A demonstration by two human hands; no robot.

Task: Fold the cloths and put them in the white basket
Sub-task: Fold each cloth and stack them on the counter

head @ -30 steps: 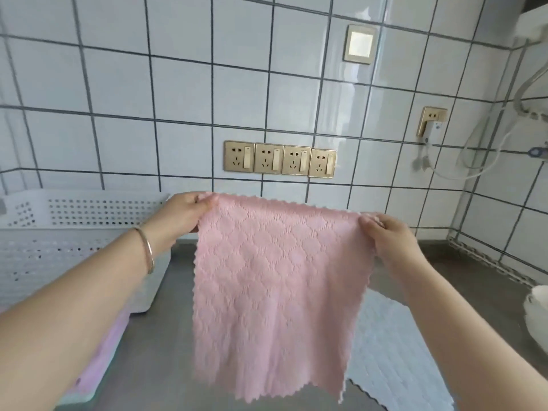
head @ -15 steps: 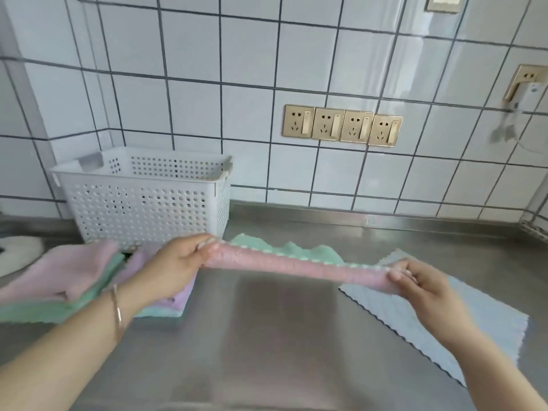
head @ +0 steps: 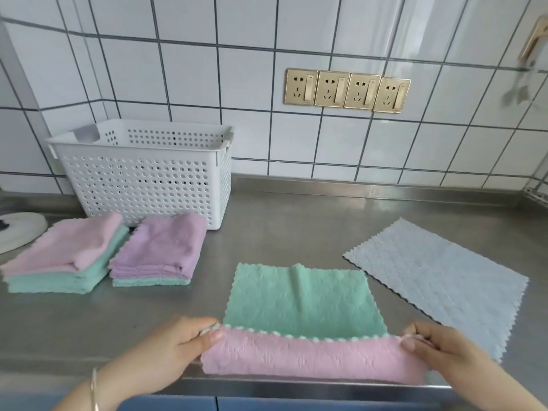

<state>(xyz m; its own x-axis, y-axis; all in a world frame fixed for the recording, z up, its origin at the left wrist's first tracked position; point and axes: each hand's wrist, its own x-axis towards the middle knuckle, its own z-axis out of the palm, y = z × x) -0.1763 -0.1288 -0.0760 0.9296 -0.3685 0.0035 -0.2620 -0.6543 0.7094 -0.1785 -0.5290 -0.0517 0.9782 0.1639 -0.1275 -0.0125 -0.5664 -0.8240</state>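
You have a steel counter (head: 296,221) running under a white tiled wall (head: 207,84). Four gold sockets (head: 347,91) sit in a row on the tiles. At the counter's left edge lies a white round object (head: 17,237), partly cut off. A blurred gold fitting (head: 533,40) hangs at the wall's right end.

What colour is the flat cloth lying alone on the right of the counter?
Pale blue-grey cloth, with a quilted texture and zigzag edges. Head view, the only one.
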